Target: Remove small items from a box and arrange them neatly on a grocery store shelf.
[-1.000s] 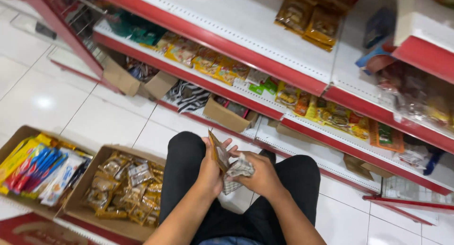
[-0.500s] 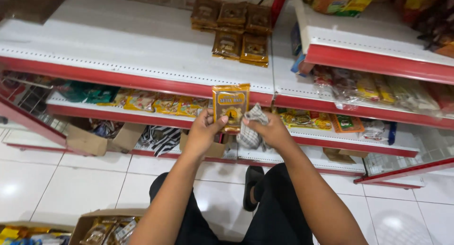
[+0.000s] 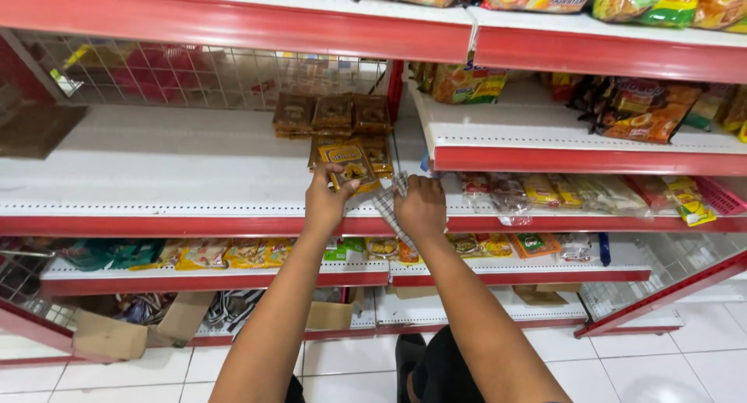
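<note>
My left hand grips a yellow-and-brown snack packet and holds it over the white shelf, just in front of a small stack of similar brown packets. My right hand is closed on a crumpled grey checked cloth at the shelf's front edge, right beside the left hand. Both forearms reach up from below.
Red-edged shelves carry snack packets above and to the right; a lower shelf holds small packets. Open cardboard boxes lie on the bottom level. White tiled floor lies below. A wire mesh panel backs the shelf.
Both hands have risen from lap level to the middle shelf, carrying the packet and cloth. The view has tilted up from the floor boxes to the shelves.
</note>
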